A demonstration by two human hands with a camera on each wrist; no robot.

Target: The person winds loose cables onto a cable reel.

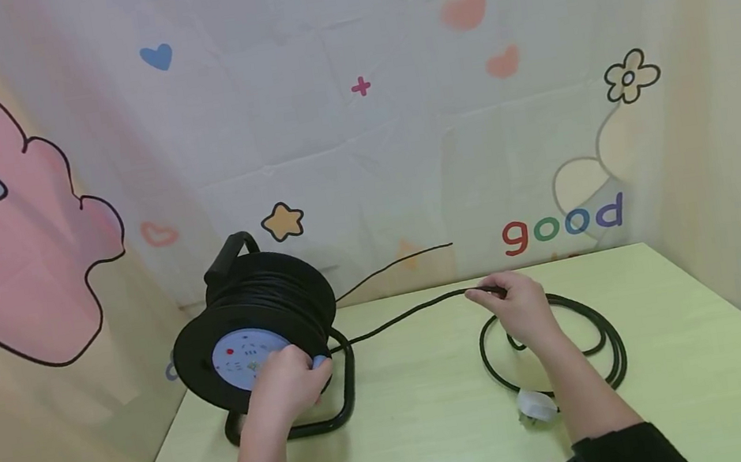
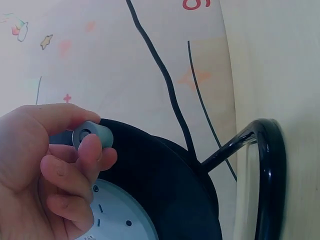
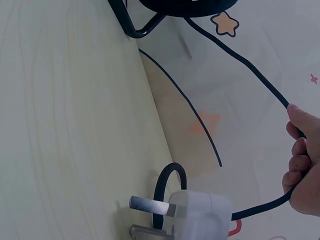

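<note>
A black cable reel (image 1: 197, 369) with a pale blue socket panel (image 1: 238, 354) stands on the left of the table, its drum wound with cable. My left hand (image 1: 285, 383) pinches the small grey-blue crank knob (image 2: 102, 134) on the reel's face between thumb and fingers. From the reel a black cable (image 1: 411, 313) runs right, raised over the table, to my right hand (image 1: 519, 309), which grips it with curled fingers. Beyond that hand the cable lies in loose loops (image 1: 619, 353) and ends in a white plug (image 1: 536, 404) with metal prongs.
The reel rests on a black tubular stand (image 1: 352, 393) and has a carry handle (image 1: 224, 261) on top. Behind the pale green table (image 1: 431, 445) hangs a printed curtain (image 1: 344, 147). A thin dark line (image 1: 403, 259) curves across the curtain's lower part.
</note>
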